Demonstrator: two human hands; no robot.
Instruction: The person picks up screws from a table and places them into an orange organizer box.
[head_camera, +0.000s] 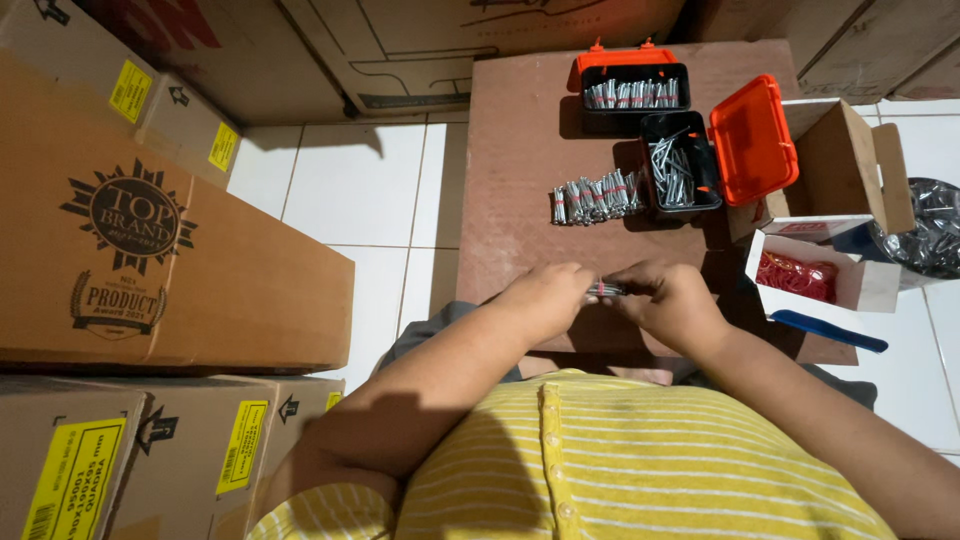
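My left hand (545, 298) and my right hand (668, 303) meet over the near edge of a brown board (520, 180), both closed on a small bundle of metal screws (606, 290) held between the fingertips. Further out on the board lies a row of banded screw bundles (597, 197). Beside it stands a black box with loose screws (677, 168) and an open orange lid (752, 140). A second black box (634, 95) at the far edge holds more bundles.
A small white carton with red rubber bands (797, 275) sits right of the board, beside an open cardboard box (835, 160) and a blue-handled tool (828, 330). A dark bag of metal parts (930, 225) lies far right. Big cardboard cartons (150, 240) crowd the left and back.
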